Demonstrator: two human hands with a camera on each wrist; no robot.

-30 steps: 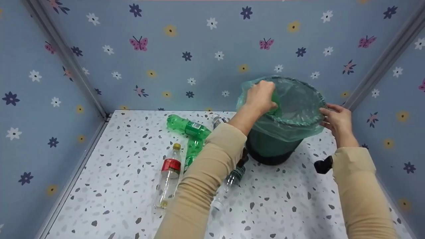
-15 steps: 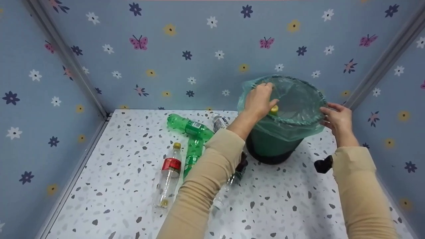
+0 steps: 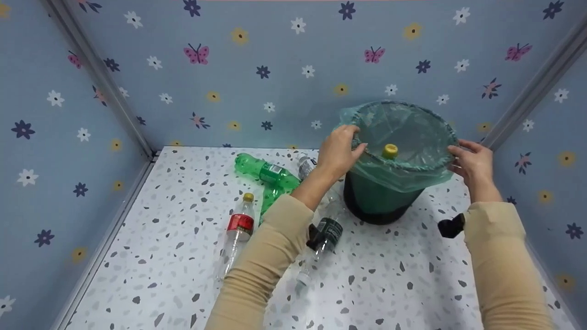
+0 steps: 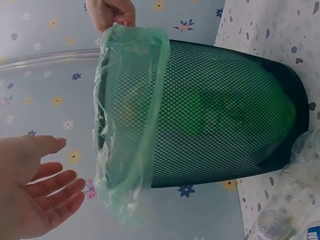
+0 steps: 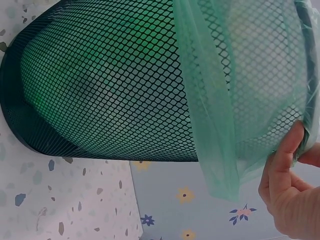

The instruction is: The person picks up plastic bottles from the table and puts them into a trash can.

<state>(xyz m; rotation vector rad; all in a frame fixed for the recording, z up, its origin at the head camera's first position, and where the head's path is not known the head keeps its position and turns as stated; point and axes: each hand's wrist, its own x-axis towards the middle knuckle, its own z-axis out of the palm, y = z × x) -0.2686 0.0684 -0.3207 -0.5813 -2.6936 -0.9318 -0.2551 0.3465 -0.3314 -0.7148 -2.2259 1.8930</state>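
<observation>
A dark mesh trash bin (image 3: 383,217) lined with a green plastic bag (image 3: 403,181) stands at the right in the head view. Inside it, a bottle's yellow cap (image 3: 390,151) shows near the rim; green shapes show blurred through the mesh (image 4: 225,110). My right hand (image 3: 477,165) pinches the bag-covered rim on the right side, fingers outside, as the right wrist view also shows. Beside the left of the rim is my left hand (image 3: 337,151), holding nothing; its loosely spread fingers (image 4: 55,187) are apart from the bag in the left wrist view.
Left of the bin lie green bottles (image 3: 257,167), a red-labelled clear bottle (image 3: 240,224), a dark-labelled clear bottle (image 3: 329,229) and another clear bottle (image 3: 306,167) at the back. My left sleeve partly covers some. Patterned walls (image 3: 275,55) enclose the speckled table (image 3: 137,256).
My left hand has let go of a green bottle inside the bin and drawn back leftward out of the opening. The yellow cap has come into view. My right hand keeps its hold on the rim.
</observation>
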